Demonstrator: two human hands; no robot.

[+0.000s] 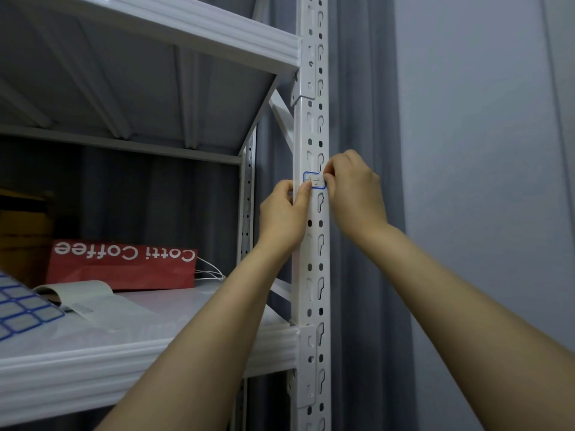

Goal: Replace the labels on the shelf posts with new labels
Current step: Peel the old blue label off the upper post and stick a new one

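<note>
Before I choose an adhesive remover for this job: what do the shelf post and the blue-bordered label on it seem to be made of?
The shelf post looks like sheet steel with a smooth white painted or powder-coated finish: thin folded edges, punched keyhole slots. The label seems a matte paper sticker, judging by its printed blue border and handwriting; thin film is possible.

A white metal shelf is hanging from the slotted front post at its right end. A red paper bag printed "Cotti Coffee" is lying flat toward the back, its lettering reading upside down and its white cord handles trailing to the right. Just in front of it a pale open booklet is resting. A sheet of blue-bordered labels is lying at the left edge, partly out of view. A brown cardboard box is sitting in the dim back left.
</note>
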